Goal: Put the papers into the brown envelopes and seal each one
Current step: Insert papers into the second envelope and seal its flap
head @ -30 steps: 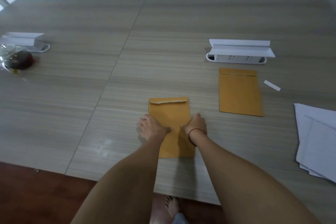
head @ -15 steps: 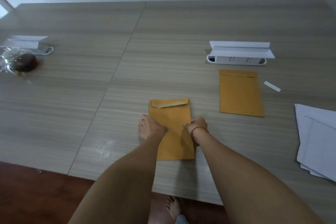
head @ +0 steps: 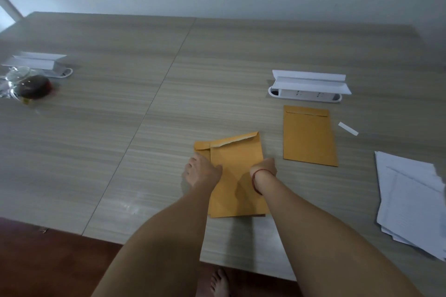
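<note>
Brown top envelope [head: 237, 171] flap open, contents unseen

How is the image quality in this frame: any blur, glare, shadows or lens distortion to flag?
Head view: dim, flat light; the glass object at the far left is smeared by blur; a faint sheen on the table near the front edge; soft shadows under both forearms; wide-angle bending of the table edges; the top envelope stays fairly sharp.

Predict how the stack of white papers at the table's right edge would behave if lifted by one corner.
The white papers look thin and loosely fanned, so they would probably droop and slide apart. They likely weigh little, and the smooth table should let them skid when pushed.
</note>
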A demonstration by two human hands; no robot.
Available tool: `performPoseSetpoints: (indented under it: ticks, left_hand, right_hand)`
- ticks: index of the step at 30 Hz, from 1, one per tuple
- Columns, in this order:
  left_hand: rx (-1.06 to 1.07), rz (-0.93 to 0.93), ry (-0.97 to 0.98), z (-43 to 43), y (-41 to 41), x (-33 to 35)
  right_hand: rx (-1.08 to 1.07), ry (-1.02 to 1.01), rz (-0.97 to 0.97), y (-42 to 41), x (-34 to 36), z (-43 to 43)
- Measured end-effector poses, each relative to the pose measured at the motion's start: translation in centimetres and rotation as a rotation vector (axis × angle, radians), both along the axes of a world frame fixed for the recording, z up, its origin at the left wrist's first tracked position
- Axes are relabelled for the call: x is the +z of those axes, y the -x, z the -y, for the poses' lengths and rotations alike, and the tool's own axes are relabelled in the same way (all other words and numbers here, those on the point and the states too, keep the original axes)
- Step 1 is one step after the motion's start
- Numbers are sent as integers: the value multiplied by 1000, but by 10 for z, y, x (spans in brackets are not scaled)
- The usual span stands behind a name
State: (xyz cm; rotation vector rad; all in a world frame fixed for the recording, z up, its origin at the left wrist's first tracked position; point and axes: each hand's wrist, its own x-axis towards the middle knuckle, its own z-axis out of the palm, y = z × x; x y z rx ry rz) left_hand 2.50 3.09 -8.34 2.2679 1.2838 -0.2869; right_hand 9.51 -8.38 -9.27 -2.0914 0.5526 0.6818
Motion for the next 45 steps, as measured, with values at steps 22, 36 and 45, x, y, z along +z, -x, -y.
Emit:
performPoseSetpoints:
  ticks: [22, 36, 45]
  left_hand:
    - [-258, 8, 161, 234, -3, -20]
    - [-382, 65, 139, 245, -23, -37]
    - [-498, 23, 71, 238, -50, -38]
  right_hand:
    - [88, 227, 66, 19, -20, 258]
    - [475, 283, 220, -10, -42, 271]
    - [518, 173, 126, -40, -37, 266]
